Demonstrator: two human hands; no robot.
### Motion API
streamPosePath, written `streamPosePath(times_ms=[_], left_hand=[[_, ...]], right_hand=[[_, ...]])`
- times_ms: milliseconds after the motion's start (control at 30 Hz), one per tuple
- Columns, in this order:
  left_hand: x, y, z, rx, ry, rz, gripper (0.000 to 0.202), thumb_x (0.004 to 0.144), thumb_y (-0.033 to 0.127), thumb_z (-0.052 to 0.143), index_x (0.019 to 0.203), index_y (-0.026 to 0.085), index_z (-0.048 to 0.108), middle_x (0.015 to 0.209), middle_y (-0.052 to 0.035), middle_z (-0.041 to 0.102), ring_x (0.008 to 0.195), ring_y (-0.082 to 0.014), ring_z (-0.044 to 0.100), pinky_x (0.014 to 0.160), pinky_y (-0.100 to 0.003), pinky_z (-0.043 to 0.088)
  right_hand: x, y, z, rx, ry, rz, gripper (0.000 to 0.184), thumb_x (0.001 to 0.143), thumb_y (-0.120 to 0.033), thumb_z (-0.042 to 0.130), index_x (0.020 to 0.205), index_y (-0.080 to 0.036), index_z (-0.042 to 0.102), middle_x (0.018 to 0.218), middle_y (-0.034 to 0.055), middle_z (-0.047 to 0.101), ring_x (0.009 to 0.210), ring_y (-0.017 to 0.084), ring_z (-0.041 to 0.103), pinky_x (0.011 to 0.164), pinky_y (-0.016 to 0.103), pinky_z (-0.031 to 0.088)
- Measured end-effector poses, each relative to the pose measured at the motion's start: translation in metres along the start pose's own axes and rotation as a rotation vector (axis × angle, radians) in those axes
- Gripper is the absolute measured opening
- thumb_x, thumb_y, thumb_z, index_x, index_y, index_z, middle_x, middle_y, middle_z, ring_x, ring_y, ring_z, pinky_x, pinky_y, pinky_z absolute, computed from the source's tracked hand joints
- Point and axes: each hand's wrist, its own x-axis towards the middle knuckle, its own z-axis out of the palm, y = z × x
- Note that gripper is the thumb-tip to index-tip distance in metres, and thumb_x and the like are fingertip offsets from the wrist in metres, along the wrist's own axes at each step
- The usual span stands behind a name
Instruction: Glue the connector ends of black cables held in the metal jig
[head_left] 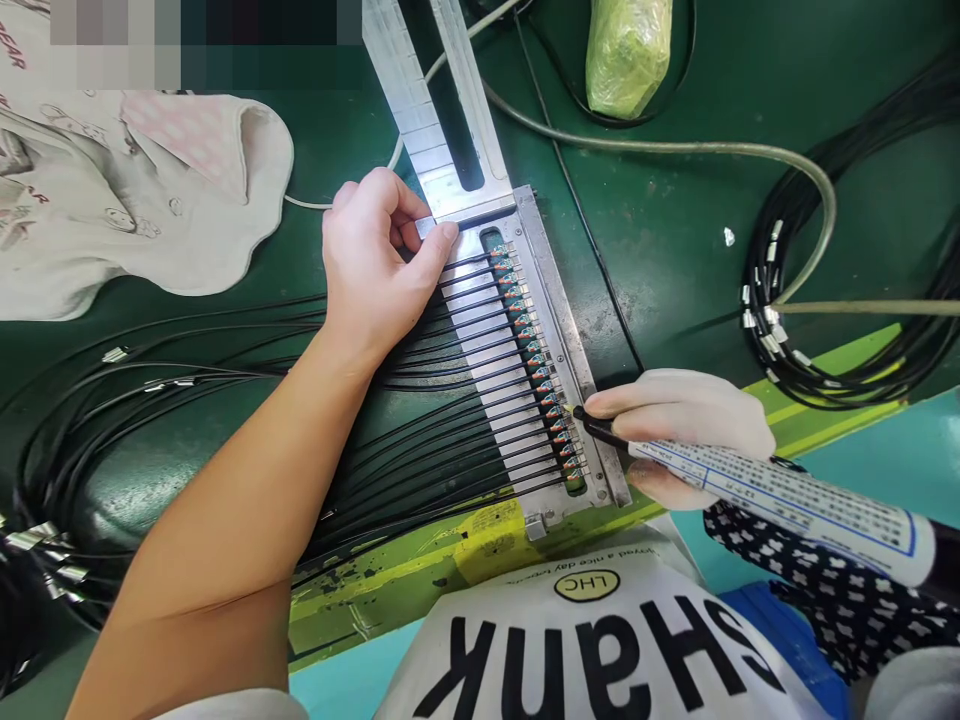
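Note:
A metal fixture (556,310) lies slanted on the green mat and clamps a row of several black cables (420,440) whose small coloured connector ends (536,372) line up along its slot. My left hand (375,265) rests on the fixture's upper end, fingers curled and pinching its metal edge beside the top cables. My right hand (679,420), in a white glove, is closed on a pen-like tool (772,495) wrapped in a printed label. The tool's dark tip touches the connector row near its lower end.
A metal rail (431,95) runs up from the fixture. A coil of black cables (840,300) lies at right, loose cables (150,400) at left. A white cloth (112,190) is at top left, a green wrapped bundle (626,50) at top, a grey hose (675,148) across.

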Motion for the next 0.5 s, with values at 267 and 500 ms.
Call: streamPosePath(times_ms=[267, 500], left_hand=[[0.0001, 0.0001, 0.0004, -0.018, 0.004, -0.014, 0.026, 0.078, 0.03, 0.077, 0.084, 0.021, 0.053, 0.071, 0.0039, 0.047, 0.071, -0.0134, 0.053, 0.082, -0.042, 0.048], [0.0002, -0.0007, 0.0001, -0.001, -0.002, -0.009, 0.024, 0.076, 0.022, 0.076, 0.084, 0.02, 0.054, 0.071, 0.0036, 0.049, 0.071, -0.0131, 0.051, 0.081, -0.039, 0.048]], right_hand=[[-0.0002, 0.001, -0.0014, 0.022, -0.017, 0.025, 0.027, 0.081, -0.022, 0.072, 0.108, -0.023, 0.069, 0.105, 0.008, 0.078, 0.087, 0.023, 0.077, 0.069, 0.035, 0.066], [0.0017, 0.0012, -0.0011, 0.012, -0.006, 0.012, 0.021, 0.083, -0.024, 0.07, 0.103, -0.021, 0.069, 0.103, 0.0084, 0.079, 0.086, 0.022, 0.078, 0.068, 0.034, 0.066]])
